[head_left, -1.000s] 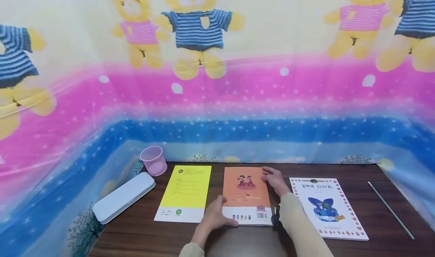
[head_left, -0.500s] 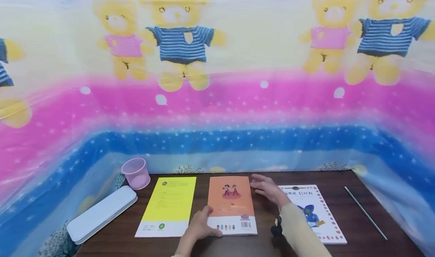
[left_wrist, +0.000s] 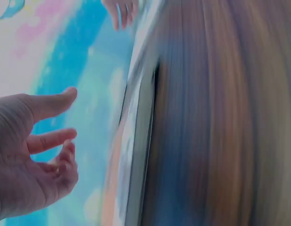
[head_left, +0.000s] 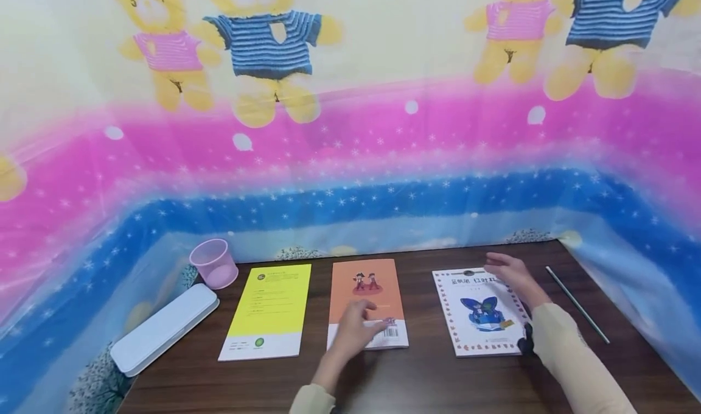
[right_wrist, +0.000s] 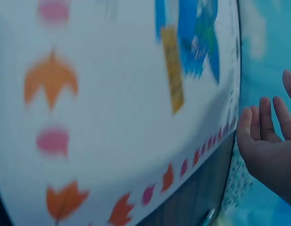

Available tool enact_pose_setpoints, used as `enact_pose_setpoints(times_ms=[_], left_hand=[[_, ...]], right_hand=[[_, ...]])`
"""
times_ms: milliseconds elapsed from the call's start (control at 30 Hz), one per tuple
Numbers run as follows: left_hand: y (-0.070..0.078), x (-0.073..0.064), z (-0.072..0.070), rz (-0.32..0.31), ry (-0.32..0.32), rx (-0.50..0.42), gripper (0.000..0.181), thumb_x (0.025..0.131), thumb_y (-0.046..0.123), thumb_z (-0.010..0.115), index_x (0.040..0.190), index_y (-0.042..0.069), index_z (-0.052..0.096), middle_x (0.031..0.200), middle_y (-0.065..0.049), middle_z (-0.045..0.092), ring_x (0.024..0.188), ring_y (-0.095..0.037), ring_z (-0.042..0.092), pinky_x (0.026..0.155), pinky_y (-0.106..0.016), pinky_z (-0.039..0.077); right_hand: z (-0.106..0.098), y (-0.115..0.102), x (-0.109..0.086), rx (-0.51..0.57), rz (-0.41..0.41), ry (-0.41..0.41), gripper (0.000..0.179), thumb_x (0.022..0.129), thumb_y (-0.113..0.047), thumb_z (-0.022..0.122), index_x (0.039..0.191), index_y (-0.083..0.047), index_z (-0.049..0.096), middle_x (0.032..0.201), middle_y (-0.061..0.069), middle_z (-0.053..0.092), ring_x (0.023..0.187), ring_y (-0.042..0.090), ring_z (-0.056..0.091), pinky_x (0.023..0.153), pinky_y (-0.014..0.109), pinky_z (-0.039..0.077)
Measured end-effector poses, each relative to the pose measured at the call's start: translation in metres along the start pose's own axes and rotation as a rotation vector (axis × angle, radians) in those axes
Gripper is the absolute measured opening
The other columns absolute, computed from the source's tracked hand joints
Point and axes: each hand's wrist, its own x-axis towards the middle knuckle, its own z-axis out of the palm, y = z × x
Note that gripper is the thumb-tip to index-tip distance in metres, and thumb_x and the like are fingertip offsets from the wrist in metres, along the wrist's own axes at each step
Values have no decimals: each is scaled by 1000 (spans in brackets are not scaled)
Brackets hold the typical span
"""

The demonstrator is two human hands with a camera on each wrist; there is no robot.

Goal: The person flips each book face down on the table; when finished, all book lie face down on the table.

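My left hand (head_left: 353,332) hovers over the lower part of the orange-and-white book (head_left: 367,280), hiding some of its cover. In the left wrist view the thumb and fingers of that hand (left_wrist: 46,146) are spread apart with nothing between them. My right hand (head_left: 515,277) is at the upper right corner of the white book (head_left: 473,335), which has a leaf border and a blue winged picture. Its fingers (right_wrist: 265,122) look loosely extended in the right wrist view and hold nothing.
A yellow-and-white book (head_left: 268,322) lies left of the orange one. Farther left are a pale blue pencil case (head_left: 164,329) and a pink cup (head_left: 213,265). On the right lies a thin grey-green stick (head_left: 577,304). A bear-print curtain (head_left: 356,158) encloses the dark wooden table (head_left: 416,383).
The right hand has left the orange book's right edge and moved right to the white book. My left hand has come off the orange book's lower left edge and now hovers above its cover.
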Motion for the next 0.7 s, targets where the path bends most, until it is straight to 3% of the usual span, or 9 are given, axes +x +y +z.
enact_pose_setpoints(times_ms=[100,200,333,500,700], left_hand=[[15,5,27,59,-136,-101,36,81,14,77,106,-8,64,90,-20,62,79,-20,56,65,-22,43],[28,11,51,51,-243,-154,36,81,13,77,107,-7,64,92,-20,64,77,-16,56,66,-20,44],[38,19,79,19,-303,-186,39,77,11,80,110,-4,63,87,-14,62,71,-5,50,66,-19,43],[43,24,106,20,-318,-62,50,70,15,86,110,-4,62,77,-3,54,68,-5,43,63,-19,39],[48,28,124,29,-285,162,68,66,33,89,119,-1,62,84,0,52,75,-9,45,67,-22,42]], right_hand=[[-11,20,2,-36,81,42,66,100,-22,50,154,-2,19,158,28,21,144,48,22,115,60,24],[-12,33,4,-19,123,51,69,99,-23,51,155,-3,16,160,27,14,146,48,15,116,63,18],[-12,38,9,-30,137,43,71,98,-23,52,155,-4,15,161,27,11,146,48,15,116,63,18],[-12,35,12,-114,147,52,72,95,-20,56,155,-3,19,159,29,17,142,49,23,114,61,25],[-21,31,12,-182,105,63,72,93,-19,61,153,-4,24,156,30,23,137,49,33,112,60,30]])
